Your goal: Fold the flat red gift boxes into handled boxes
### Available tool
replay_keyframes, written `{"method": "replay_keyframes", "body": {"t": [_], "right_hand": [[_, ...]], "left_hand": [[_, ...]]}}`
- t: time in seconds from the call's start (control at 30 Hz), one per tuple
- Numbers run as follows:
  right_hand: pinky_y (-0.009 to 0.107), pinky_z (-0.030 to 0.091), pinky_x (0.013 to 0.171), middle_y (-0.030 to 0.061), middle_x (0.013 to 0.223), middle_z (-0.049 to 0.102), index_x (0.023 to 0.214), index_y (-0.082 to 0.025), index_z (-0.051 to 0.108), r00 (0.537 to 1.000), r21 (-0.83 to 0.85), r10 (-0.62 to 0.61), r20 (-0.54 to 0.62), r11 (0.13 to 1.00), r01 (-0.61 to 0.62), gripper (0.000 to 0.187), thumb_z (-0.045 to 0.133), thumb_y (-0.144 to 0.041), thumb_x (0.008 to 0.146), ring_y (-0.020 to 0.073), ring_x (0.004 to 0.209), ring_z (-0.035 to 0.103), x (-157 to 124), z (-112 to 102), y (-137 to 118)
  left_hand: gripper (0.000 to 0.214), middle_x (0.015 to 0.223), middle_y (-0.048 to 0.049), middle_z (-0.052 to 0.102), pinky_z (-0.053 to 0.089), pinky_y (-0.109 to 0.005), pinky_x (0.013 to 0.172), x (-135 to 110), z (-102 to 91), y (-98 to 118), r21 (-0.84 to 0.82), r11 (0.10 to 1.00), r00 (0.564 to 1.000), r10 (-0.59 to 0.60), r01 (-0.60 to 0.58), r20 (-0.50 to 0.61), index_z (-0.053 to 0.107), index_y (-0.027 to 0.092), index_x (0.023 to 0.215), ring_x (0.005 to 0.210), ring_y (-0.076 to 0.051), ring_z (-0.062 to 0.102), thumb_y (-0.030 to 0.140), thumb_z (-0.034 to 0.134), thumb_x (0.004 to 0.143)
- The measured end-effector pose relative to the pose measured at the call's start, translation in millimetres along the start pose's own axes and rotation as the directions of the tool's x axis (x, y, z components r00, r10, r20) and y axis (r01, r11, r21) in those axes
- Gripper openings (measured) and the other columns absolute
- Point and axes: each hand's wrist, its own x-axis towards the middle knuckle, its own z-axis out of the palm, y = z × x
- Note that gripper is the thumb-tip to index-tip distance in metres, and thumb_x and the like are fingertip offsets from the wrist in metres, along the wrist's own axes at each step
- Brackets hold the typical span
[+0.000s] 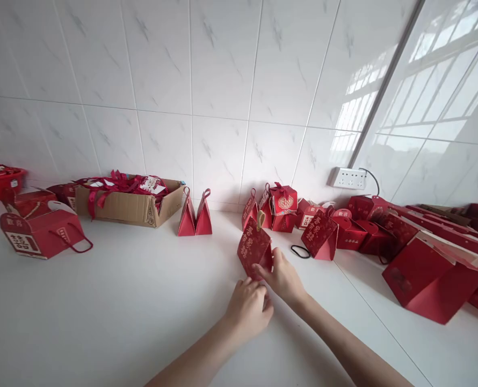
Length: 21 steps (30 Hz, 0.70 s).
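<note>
A small red gift box point(254, 248) with gold characters and a tan loop handle stands tilted on the white counter point(142, 301) near the middle. My right hand point(284, 277) pinches its lower right edge. My left hand point(247, 309) is curled with its fingertips at the box's bottom edge. Both forearms reach in from the bottom of the view.
Two red triangular boxes point(194, 216) stand behind. A cardboard carton point(136, 207) of red ribbons and flat boxes sits at the back left beside a red handled box point(37, 234). Several red boxes point(343, 226) and bags point(432, 277) crowd the right. A wall socket point(347, 178) hangs above them.
</note>
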Motion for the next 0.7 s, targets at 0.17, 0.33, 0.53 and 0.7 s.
{"method": "replay_keyframes", "body": {"t": [0.17,0.33,0.53,0.7], "right_hand": [[0.034,0.046,0.074,0.0148,0.113,0.063,0.098,-0.020,0.045,0.995,-0.068,0.057,0.077,0.996,-0.052,0.030,0.059,-0.044,0.088,0.0321,0.100,0.066,53,21,-56],[0.037,0.048,0.080,0.0195,0.120,0.060,0.115,-0.015,0.046,0.977,-0.031,0.201,0.070,0.979,-0.200,0.040,0.057,-0.044,0.090,0.0326,0.109,0.064,102,38,-81],[0.041,0.051,0.086,0.0168,0.126,0.057,0.129,-0.013,0.046,0.940,-0.011,0.336,0.065,0.942,-0.336,0.049,0.052,-0.047,0.094,0.0273,0.108,0.062,130,43,-81],[0.045,0.052,0.089,0.0105,0.126,0.058,0.128,-0.017,0.053,0.921,-0.053,0.386,0.049,0.922,-0.383,0.042,0.055,-0.043,0.095,0.0235,0.105,0.061,144,45,-82]], "left_hand": [[0.011,0.076,-0.0058,0.068,0.049,-0.038,0.082,-1,3.6,4,0.021,1.000,0.999,-0.007,0.006,0.049,0.065,0.015,0.076,0.083,-0.023,0.061,0.014,0.054,0.078],[0.018,0.081,-0.0080,0.069,0.048,-0.039,0.084,3,-1.0,-1,0.055,0.997,0.995,-0.049,0.045,0.087,0.066,0.014,0.078,0.086,-0.024,0.061,0.015,0.049,0.081],[0.015,0.083,-0.0079,0.069,0.048,-0.040,0.083,6,0.1,-1,0.065,0.997,0.988,-0.044,0.034,0.149,0.065,0.015,0.081,0.089,-0.025,0.060,0.017,0.051,0.080],[0.015,0.086,-0.0099,0.067,0.046,-0.042,0.079,5,5.6,1,0.055,0.998,0.985,-0.015,0.005,0.174,0.063,0.016,0.087,0.088,-0.027,0.059,0.020,0.052,0.079]]}}
